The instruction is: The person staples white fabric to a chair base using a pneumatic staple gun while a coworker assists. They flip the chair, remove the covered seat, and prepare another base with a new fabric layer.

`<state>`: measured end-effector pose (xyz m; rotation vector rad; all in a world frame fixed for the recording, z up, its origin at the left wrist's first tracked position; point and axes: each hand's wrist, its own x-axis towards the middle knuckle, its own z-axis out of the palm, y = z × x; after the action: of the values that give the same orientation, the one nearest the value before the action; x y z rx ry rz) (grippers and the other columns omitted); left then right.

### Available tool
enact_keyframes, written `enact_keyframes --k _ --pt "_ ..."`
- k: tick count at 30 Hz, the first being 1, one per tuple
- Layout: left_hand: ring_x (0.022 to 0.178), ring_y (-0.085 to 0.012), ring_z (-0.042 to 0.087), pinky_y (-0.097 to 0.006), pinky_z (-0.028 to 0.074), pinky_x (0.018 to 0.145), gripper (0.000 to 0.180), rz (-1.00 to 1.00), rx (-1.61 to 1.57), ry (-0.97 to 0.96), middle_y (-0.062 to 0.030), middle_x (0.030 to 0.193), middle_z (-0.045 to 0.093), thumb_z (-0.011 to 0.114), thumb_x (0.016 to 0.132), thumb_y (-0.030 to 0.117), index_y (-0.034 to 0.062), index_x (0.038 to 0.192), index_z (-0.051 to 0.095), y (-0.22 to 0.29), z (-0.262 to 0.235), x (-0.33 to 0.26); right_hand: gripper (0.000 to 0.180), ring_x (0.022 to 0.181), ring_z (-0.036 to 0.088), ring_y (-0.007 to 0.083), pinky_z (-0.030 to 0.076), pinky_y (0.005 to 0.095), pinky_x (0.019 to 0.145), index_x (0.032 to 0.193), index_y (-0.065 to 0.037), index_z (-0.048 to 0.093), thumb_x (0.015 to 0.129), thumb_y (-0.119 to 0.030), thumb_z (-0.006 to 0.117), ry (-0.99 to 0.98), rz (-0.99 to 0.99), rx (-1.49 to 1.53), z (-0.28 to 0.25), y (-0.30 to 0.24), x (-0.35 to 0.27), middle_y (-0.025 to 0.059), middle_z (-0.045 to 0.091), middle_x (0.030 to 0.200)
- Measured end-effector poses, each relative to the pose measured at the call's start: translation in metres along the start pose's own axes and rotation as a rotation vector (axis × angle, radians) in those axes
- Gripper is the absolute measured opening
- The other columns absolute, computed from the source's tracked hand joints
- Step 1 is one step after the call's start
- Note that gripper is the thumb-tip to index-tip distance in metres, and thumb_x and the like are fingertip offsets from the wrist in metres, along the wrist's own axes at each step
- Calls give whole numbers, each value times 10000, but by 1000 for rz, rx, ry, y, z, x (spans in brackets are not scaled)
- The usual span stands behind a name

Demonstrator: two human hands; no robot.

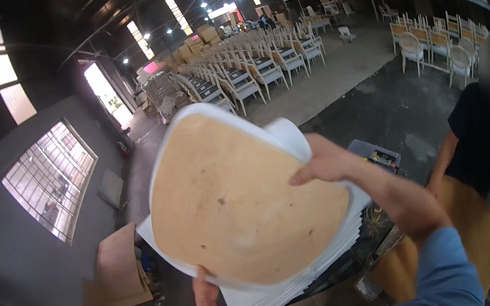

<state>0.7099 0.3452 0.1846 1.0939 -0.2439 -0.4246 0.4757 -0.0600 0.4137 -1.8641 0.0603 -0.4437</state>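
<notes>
A rounded plywood seat board (247, 209) is tilted up in front of me, its bare wood face toward me. White sheet foam (288, 136) shows behind it and curls past its upper right edge. My left hand (204, 289) grips the lower left edge, fingers partly hidden behind it. At the right edge my right hand (324, 160) is closed, thumb on the wood and fingers behind the foam. Below the board lies a stack of white foam sheets (331, 260), its layered edges showing.
To the right a co-worker in a dark shirt (477, 137) touches a curved brown panel (473, 214). A plastic bin (374, 151) stands beyond my right forearm. Flat boards (119, 263) lean at the left by the wall. Rows of chairs (257, 65) stand farther back.
</notes>
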Motion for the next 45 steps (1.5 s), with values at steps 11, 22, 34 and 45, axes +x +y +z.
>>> enact_keyframes --k 11,22,34,45 --pt "1354 -432 659 -498 508 1178 1029 1166 1112 -614 -231 1536 637 1041 663 547 37 1481 678 201 210 -90 376 884 803 384 611 534 711 1274 -167 720 899 -144 742 -593 -402 -1513 89 -92 39 141 788 882" --pt "892 -299 787 -445 592 843 482 865 1227 -698 -202 1019 826 933 868 255 36 1267 778 217 367 12 721 1055 790 400 594 556 946 1542 -261 641 852 -179 832 -5 -612 -1747 -44 -185 15 144 789 1228" --pt "975 -223 790 -360 638 915 654 663 374 -605 -128 1142 797 956 811 217 -91 1328 699 387 270 52 885 1585 474 376 373 529 1318 1760 -47 327 1114 -597 580 403 -439 1057 -90 117 -89 209 443 1756" --pt "1169 -276 755 -431 586 1082 448 66 341 -451 -135 1248 785 850 974 95 -30 1377 701 121 164 155 774 1444 623 379 513 497 1222 1701 -4 404 1078 -357 699 471 -21 886 -3 170 -192 218 599 1611"
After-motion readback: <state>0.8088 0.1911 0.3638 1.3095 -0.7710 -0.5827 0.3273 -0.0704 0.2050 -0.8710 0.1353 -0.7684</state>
